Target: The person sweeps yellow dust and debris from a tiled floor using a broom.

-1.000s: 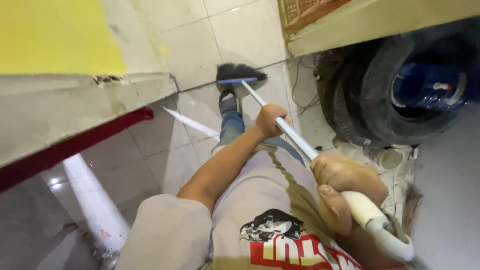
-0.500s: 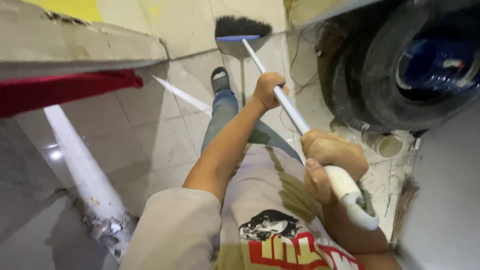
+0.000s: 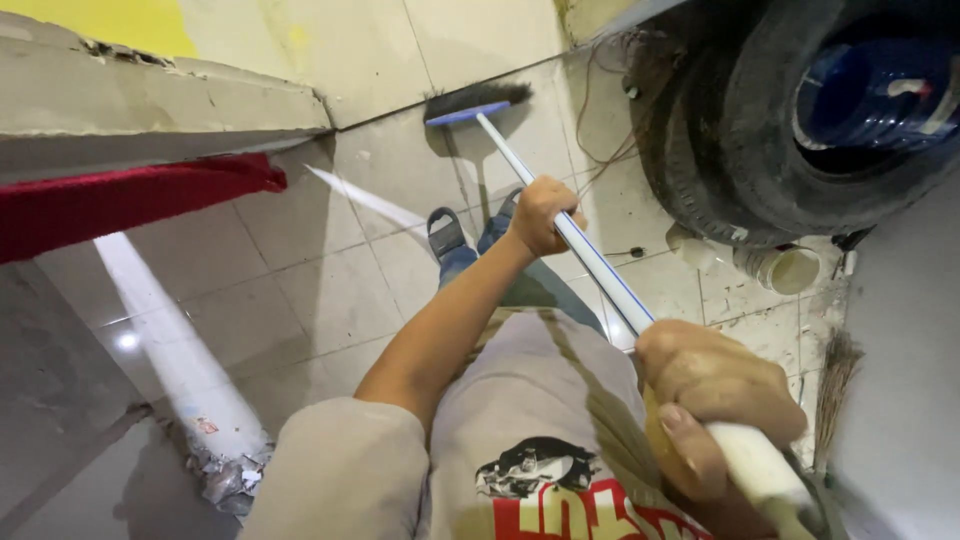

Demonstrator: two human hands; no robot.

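We hold a broom (image 3: 560, 225) with a long white handle that runs diagonally from the lower right up toward the wall; its dark bristle head, capped with a blue bar, rests on the tiled floor (image 3: 340, 290) where the tiles meet the wall, well ahead of both hands. Our left hand (image 3: 543, 215) is wrapped around the middle of the handle, fingers curled tight about it, arm stretched forward. Our right hand (image 3: 715, 400) closes around the upper end of the handle, nearer to our chest, thumb pressed along the shaft. Just below the left hand, our foot in a dark sandal (image 3: 445, 233) stands on the pale tiles. Beyond the right hand, to its far side, a large black tyre (image 3: 740, 150) leans with a blue container (image 3: 870, 85) showing inside it, and a small white pot (image 3: 785, 268) sits on the floor beneath the tyre. A second, straw-coloured broom (image 3: 830, 385) stands just beside the right hand. Away to the left of the left hand, a concrete ledge (image 3: 150, 110) overhangs a red strip of cloth (image 3: 130, 205), and a scrap of crumpled litter (image 3: 225, 475) lies on the floor below it.
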